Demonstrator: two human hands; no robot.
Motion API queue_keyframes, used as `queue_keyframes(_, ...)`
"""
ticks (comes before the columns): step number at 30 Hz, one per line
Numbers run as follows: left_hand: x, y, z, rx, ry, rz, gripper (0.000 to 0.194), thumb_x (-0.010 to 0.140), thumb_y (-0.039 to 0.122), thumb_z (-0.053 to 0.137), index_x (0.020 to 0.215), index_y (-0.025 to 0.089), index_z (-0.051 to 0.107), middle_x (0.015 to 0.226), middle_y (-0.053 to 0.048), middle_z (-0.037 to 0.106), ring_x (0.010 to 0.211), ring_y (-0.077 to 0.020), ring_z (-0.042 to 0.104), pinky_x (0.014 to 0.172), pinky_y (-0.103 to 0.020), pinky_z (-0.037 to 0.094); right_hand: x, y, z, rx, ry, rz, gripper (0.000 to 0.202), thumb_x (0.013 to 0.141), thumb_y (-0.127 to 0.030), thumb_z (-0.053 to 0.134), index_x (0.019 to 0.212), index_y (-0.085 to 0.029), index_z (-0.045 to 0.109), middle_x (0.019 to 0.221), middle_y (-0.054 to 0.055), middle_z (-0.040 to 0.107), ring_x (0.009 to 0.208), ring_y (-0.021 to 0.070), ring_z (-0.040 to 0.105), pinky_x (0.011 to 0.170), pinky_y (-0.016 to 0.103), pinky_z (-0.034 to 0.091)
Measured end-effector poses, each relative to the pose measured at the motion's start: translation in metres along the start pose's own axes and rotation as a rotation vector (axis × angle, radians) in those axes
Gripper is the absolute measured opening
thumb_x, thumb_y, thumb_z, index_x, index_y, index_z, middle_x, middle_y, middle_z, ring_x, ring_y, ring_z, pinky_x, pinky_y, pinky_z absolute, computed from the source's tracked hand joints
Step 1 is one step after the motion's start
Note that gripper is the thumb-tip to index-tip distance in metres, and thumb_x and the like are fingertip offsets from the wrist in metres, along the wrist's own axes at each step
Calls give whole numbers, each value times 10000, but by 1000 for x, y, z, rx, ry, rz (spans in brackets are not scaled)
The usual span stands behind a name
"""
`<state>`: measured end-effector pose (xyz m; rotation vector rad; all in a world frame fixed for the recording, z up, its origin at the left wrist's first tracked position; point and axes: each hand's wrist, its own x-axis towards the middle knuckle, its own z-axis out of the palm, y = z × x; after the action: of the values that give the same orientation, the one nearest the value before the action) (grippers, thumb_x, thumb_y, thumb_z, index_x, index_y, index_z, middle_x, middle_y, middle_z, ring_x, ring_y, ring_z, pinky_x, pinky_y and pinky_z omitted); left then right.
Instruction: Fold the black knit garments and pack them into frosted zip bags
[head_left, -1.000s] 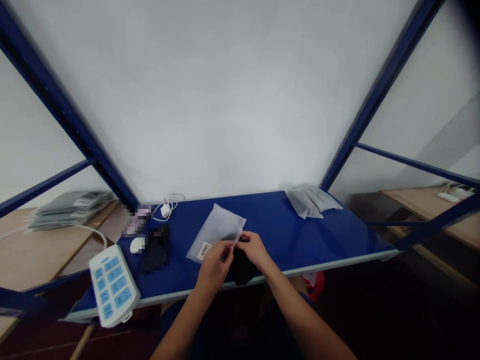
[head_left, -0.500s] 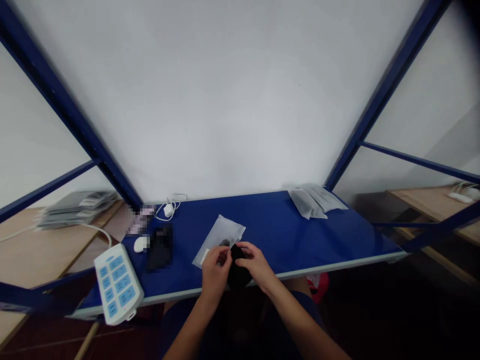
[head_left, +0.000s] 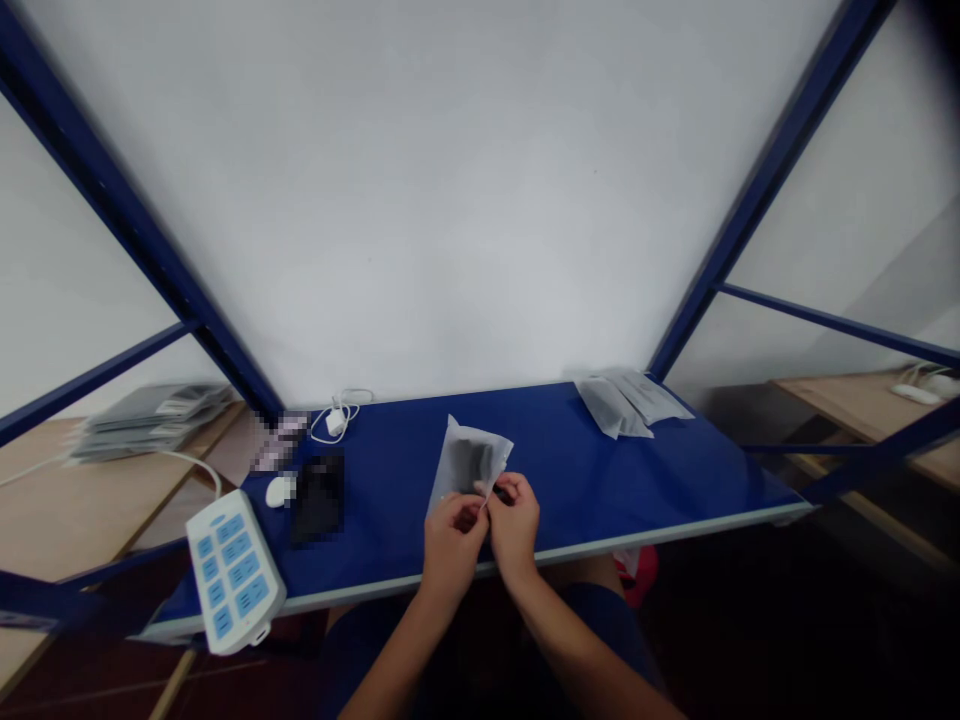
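A frosted translucent plastic bag (head_left: 444, 470) is held up at the table's front edge, tilted, with its mouth toward my right hand. Through its film shows a soft-looking black item (head_left: 471, 460), mostly inside; its exact kind is unclear. My left hand (head_left: 454, 545) is closed, thumb and fingers pinching the bag near its mouth. My right hand (head_left: 516, 525) is closed with curled fingers at the bag's mouth, against the left fingertips. A small dark patch shows beside the right fingers, and the fingertips are partly hidden by the bag.
On the blue table (head_left: 390, 430), a white power strip (head_left: 236, 570) overhangs the left front corner. Near it lie a white mouse-like object (head_left: 279, 490), a blurred black item (head_left: 319, 500) and a white charger with cable (head_left: 336, 420). More plastic bags (head_left: 634, 403) lie at the back right.
The black item has gone from outside, between my hands, to mostly inside the bag. The bag is lifted and shifted right, and my right hand has turned in toward its mouth.
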<state>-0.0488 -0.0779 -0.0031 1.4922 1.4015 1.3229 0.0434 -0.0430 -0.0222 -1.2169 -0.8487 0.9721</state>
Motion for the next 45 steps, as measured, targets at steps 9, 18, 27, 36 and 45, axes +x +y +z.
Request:
queue_keyframes(9, 12, 9, -27, -308, 158, -222, 356, 710, 440, 780, 886, 139, 709, 685, -8, 649, 528, -109, 560, 520, -213, 459, -11, -52, -30, -497, -640, -372, 188, 854, -230, 604, 760, -238, 766, 906, 51, 749, 898, 208, 699, 855, 328, 528)
queue_keyframes(18, 43, 24, -81, -179, -201, -249, 357, 763, 449, 739, 960, 151, 744, 820, -47, 727, 681, -145, 612, 623, -231, 449, 50, -89, -57, -471, -709, -513, 399, 856, -237, 628, 1253, -270, 647, 1328, 67, 610, 1243, 232, 544, 1088, 423, 398)
queue_keyframes(27, 76, 46, -102, 357, -400, 29, 251, 858, 403, 618, 913, 201, 756, 894, -50, 735, 801, -193, 646, 740, -296, 487, 51, -72, -51, -432, -781, -356, 175, 865, -346, 661, 954, -230, 759, 976, 35, 753, 930, 199, 679, 854, 312, 508)
queue_keyframes(36, 47, 83, -42, 734, -375, 418, 189, 911, 389, 613, 1004, 266, 723, 1035, -29, 691, 959, -204, 609, 866, -355, 420, 42, -65, -62, -377, -621, -379, 175, 893, -345, 623, 920, -234, 755, 930, 39, 760, 869, 196, 696, 818, 313, 524)
queue_keyframes(45, 35, 83, -22, 706, -343, 497, 185, 943, 281, 568, 1038, 313, 723, 991, -5, 696, 933, -184, 584, 912, -393, 366, 23, -72, -84, -274, -615, -208, 235, 948, -362, 549, 1144, -235, 527, 955, 42, 756, 842, 183, 708, 737, 290, 516)
